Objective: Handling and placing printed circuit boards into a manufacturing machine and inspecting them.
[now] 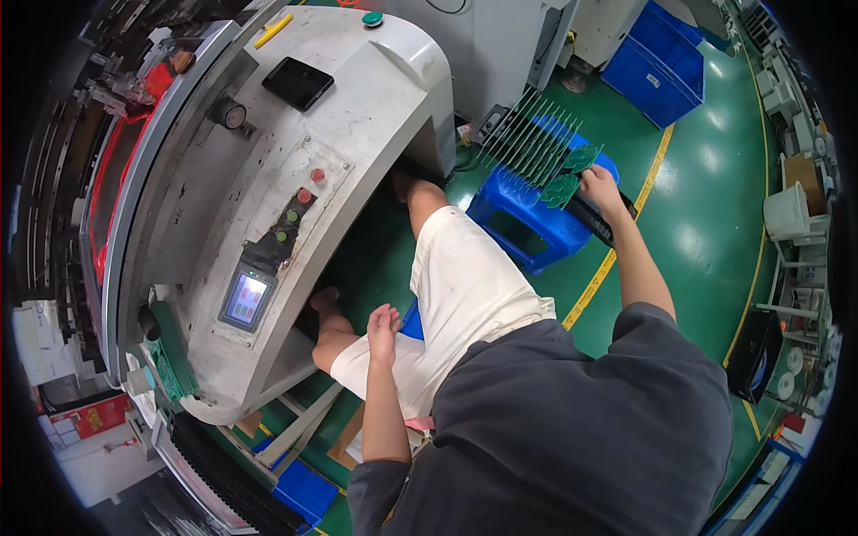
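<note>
My right hand point(601, 189) is out to the right, its fingers closed at the edge of a green circuit board point(561, 191). Another green board point(581, 159) sits just beyond it. Both are at the near end of a rack of thin metal rods point(529, 134), which rests on a blue plastic stool point(518, 219). Over my lap, my left hand point(384, 329) is raised with loosely bent fingers and nothing visible in it. Nearest to that hand are my white shorts point(447, 277) and the front of the pale machine point(295, 295).
The machine carries a small screen point(246, 299), several push buttons point(304, 196), a gauge point(230, 114) and a black phone point(298, 83). A blue bin point(657, 71) stands on the green floor at the far right. Green boards point(170, 353) stand at the machine's left end.
</note>
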Demonstrator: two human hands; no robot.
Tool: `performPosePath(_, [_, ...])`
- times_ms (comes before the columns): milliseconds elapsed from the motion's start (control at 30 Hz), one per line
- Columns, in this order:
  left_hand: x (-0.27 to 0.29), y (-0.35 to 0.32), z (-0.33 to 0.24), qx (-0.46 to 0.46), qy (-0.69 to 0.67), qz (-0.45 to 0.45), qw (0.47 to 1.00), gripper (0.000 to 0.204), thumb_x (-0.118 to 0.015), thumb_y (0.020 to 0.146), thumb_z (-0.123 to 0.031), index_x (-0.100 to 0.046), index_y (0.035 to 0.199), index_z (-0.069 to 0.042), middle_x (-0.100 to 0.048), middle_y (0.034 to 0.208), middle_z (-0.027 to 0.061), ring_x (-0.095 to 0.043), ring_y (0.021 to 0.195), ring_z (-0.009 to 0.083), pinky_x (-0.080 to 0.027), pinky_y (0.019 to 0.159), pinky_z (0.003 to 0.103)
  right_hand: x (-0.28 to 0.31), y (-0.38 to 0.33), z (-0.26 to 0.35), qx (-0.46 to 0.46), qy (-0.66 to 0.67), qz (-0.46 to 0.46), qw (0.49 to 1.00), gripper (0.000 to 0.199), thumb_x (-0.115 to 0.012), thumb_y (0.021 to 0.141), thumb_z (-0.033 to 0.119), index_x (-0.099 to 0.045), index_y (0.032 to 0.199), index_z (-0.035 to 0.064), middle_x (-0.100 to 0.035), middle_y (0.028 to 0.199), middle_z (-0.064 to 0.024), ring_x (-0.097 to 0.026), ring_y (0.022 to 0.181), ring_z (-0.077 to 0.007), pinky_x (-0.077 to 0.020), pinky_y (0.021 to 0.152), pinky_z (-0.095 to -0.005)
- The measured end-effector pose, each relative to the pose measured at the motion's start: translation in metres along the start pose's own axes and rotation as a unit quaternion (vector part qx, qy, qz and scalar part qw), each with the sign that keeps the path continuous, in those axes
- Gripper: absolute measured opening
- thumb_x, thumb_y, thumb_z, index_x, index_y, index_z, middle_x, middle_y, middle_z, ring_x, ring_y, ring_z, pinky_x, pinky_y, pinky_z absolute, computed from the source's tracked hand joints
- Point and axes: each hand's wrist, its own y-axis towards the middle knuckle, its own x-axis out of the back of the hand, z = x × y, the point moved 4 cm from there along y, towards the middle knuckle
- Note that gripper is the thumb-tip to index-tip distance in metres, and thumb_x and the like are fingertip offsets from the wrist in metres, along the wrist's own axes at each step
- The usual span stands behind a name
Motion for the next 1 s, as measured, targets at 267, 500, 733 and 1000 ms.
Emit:
performPosePath(267, [-0.002, -0.001, -0.001, -0.018, -0.017, -0.006, 1.000, 0.021, -0.049, 0.097, -0.017, -0.054, 0.113, -0.006, -0.059, 0.105, 0.0055, -0.056, 0.097, 0.0144, -0.047, 0.088, 0.028, -0.010, 0.032, -0.003, -0.004, -0.043, -0.006, 0.999, 0.022, -0.048, 0.084, 0.018, -0.053, 0.072, 0.0001, -0.056, 0.064, -0.0058, -0.051, 0.058, -0.0151, -0.0411, 0.057, -0.0298])
performPosePath(500, [-0.002, 0.000, -0.002, -0.014, -0.004, -0.005, 1.000, 0.020, -0.048, 0.097, -0.017, -0.054, 0.114, -0.007, -0.059, 0.105, 0.0046, -0.056, 0.097, 0.0138, -0.048, 0.087, 0.027, -0.013, 0.035, 0.012, -0.019, -0.091, -0.006, 0.996, 0.017, -0.046, 0.085, 0.018, -0.053, 0.076, 0.0049, -0.052, 0.063, -0.0016, -0.047, 0.054, -0.0110, -0.0383, 0.051, -0.0262])
performPosePath(733, [-0.005, 0.003, -0.001, -0.007, 0.003, -0.005, 1.000, 0.021, -0.047, 0.097, -0.017, -0.054, 0.114, -0.007, -0.060, 0.104, 0.0042, -0.057, 0.097, 0.0138, -0.047, 0.087, 0.028, -0.025, 0.039, 0.013, -0.082, 0.020, 0.049, 0.995, 0.021, -0.049, 0.089, 0.024, -0.054, 0.087, 0.0043, -0.055, 0.068, -0.0015, -0.050, 0.057, -0.0108, -0.0397, 0.051, -0.0252])
performPosePath(1000, [-0.002, 0.010, 0.000, -0.006, -0.014, -0.008, 1.000, 0.021, -0.049, 0.097, -0.018, -0.055, 0.114, -0.007, -0.060, 0.104, 0.0038, -0.057, 0.097, 0.0138, -0.047, 0.087, 0.029, -0.015, 0.013, 0.032, 0.007, -0.023, -0.155, 0.988, 0.034, -0.054, 0.093, 0.031, -0.057, 0.107, 0.0008, -0.051, 0.062, -0.0001, -0.046, 0.056, -0.0087, -0.0384, 0.051, -0.0243])
